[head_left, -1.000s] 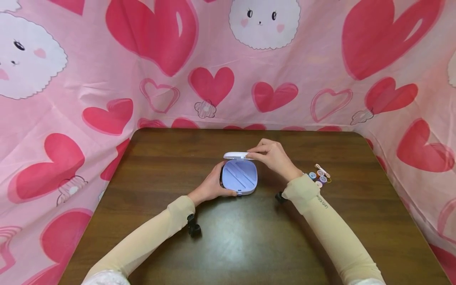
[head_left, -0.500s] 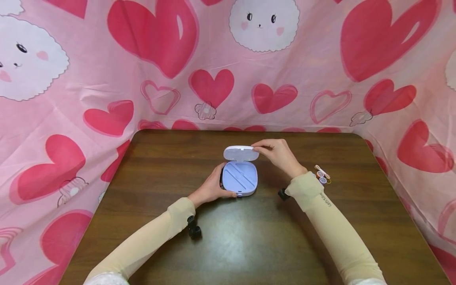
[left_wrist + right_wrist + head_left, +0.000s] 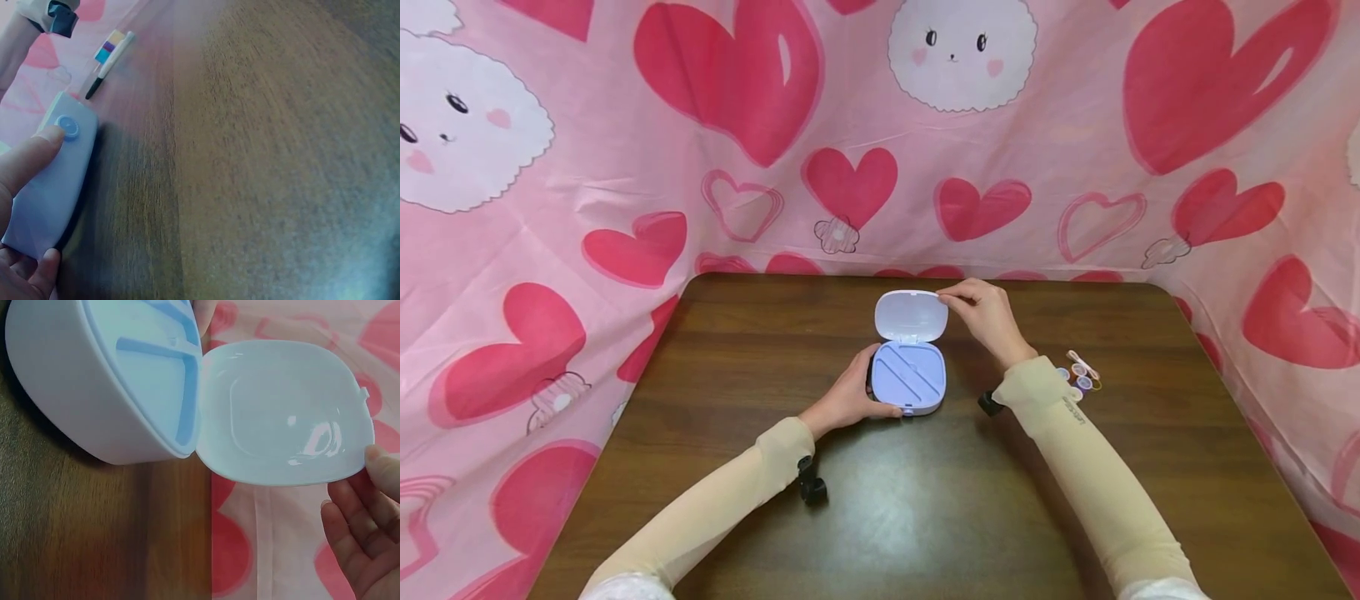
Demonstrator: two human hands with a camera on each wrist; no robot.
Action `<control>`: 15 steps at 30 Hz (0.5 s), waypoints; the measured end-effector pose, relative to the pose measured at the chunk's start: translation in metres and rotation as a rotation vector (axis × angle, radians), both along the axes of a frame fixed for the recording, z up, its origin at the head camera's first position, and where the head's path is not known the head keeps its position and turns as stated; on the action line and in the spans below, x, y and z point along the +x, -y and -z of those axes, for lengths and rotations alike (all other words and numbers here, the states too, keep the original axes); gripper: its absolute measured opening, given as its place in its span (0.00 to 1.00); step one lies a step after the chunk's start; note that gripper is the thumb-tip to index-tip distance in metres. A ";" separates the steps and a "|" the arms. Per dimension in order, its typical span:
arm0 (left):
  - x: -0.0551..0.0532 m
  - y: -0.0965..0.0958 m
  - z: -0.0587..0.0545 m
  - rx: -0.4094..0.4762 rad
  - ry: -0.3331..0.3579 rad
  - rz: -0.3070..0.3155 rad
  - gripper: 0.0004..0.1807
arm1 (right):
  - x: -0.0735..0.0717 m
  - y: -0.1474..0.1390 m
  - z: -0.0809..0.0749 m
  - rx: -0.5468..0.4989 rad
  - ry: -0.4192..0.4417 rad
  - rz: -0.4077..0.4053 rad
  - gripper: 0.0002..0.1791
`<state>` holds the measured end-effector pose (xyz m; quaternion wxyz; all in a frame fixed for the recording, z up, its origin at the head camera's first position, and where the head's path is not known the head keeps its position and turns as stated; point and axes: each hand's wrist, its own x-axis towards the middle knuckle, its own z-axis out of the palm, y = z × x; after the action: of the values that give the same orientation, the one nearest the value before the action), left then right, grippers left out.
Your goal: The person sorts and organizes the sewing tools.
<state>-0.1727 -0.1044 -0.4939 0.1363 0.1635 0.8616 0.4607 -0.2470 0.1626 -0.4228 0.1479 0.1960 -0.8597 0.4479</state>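
The case (image 3: 908, 377) is gripped by the left hand (image 3: 850, 396), its lid (image 3: 912, 317) by the right hand (image 3: 991, 318). Spools (image 3: 1083, 383) are seen right of them.

The table (image 3: 880, 517) was overlooked by the head camera, forward and downward, at the farthest range. The case (image 3: 59, 181) was viewed closely by the left-wrist camera and framed at nine o'clock. By the right-wrist camera it was framed closely at ten o'clock, its lid (image 3: 284, 412) at two. The case was shared by all views.
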 end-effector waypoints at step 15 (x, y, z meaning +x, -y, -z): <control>0.002 0.001 0.003 -0.009 0.001 0.008 0.65 | -0.011 -0.002 0.009 -0.047 0.086 0.060 0.09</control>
<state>-0.1712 -0.1053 -0.4967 0.1394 0.1663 0.8630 0.4563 -0.2577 0.1646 -0.4319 0.1287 0.1469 -0.8601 0.4712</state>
